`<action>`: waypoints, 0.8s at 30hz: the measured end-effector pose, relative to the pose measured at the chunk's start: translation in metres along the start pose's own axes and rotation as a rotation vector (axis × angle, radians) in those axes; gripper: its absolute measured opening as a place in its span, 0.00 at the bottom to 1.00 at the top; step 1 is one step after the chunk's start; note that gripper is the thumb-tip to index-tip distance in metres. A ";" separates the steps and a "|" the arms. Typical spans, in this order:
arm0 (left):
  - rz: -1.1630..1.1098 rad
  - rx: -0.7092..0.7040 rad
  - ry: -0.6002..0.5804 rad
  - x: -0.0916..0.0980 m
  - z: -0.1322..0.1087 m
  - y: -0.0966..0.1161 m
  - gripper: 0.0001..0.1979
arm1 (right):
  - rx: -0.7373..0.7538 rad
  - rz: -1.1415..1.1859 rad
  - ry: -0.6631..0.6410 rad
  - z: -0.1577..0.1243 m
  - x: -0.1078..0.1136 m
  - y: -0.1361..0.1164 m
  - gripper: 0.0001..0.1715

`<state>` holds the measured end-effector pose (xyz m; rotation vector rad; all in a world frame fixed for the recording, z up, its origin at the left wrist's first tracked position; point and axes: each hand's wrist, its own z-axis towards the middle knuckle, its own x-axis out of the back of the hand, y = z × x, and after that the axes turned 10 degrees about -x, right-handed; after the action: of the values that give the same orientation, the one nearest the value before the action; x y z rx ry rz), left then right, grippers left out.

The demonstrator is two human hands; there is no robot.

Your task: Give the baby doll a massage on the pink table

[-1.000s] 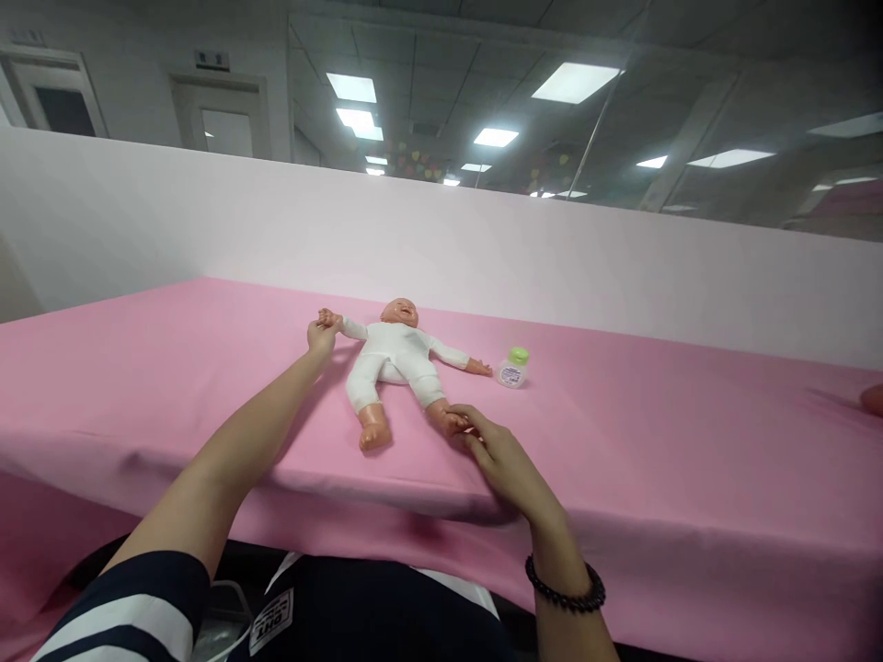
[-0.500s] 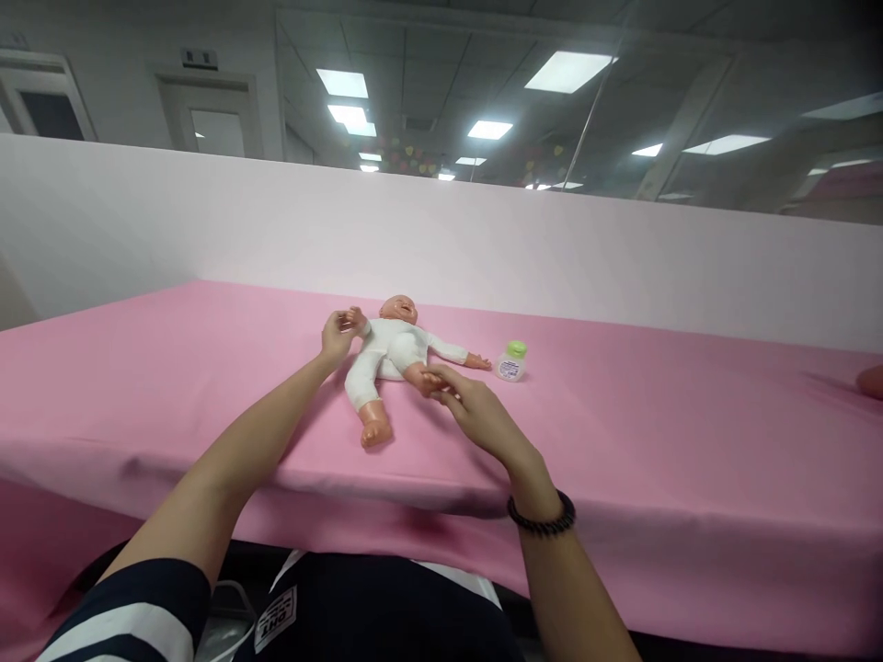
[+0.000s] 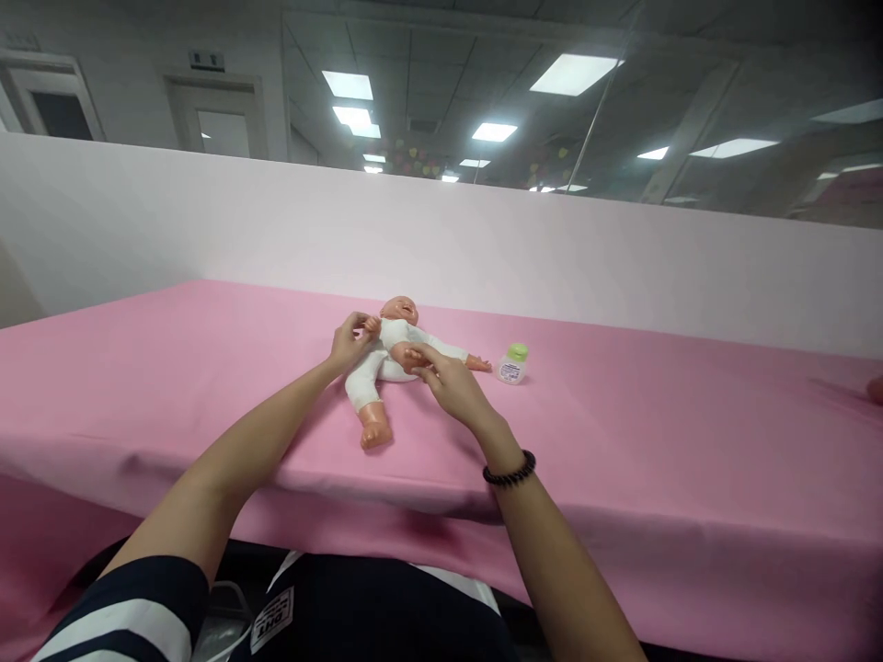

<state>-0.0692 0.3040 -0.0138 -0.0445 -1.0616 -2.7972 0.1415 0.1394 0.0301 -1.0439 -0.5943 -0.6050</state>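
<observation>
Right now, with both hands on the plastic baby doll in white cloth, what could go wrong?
The right hand appears to pinch the bare, lifted foot of the doll, which might slip loose.
The left hand also grips a limb, so the doll could twist.
The doll's outstretched hand lies beside the translucent bottle with a green cap; if the doll slides, the bottle may tip.

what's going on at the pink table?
A person is handling a baby doll lying face up on the pink-covered table. The left hand holds one doll hand; the right hand holds a foot, that leg bent up. A green-capped bottle stands near the doll's other, outstretched arm.
</observation>
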 end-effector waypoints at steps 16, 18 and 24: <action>0.042 0.249 0.289 0.024 0.012 -0.031 0.09 | -0.107 -0.075 -0.184 -0.078 0.019 -0.005 0.16; 0.050 0.145 0.205 0.016 0.007 -0.021 0.10 | -0.084 -0.097 -0.108 -0.057 0.013 -0.007 0.17; 0.106 -0.072 -0.143 0.000 -0.009 0.005 0.11 | -0.014 -0.092 -0.008 0.002 -0.006 -0.016 0.25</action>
<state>-0.0684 0.2949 -0.0173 -0.3039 -0.9562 -2.7697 0.1257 0.1363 0.0368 -1.0368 -0.6482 -0.6865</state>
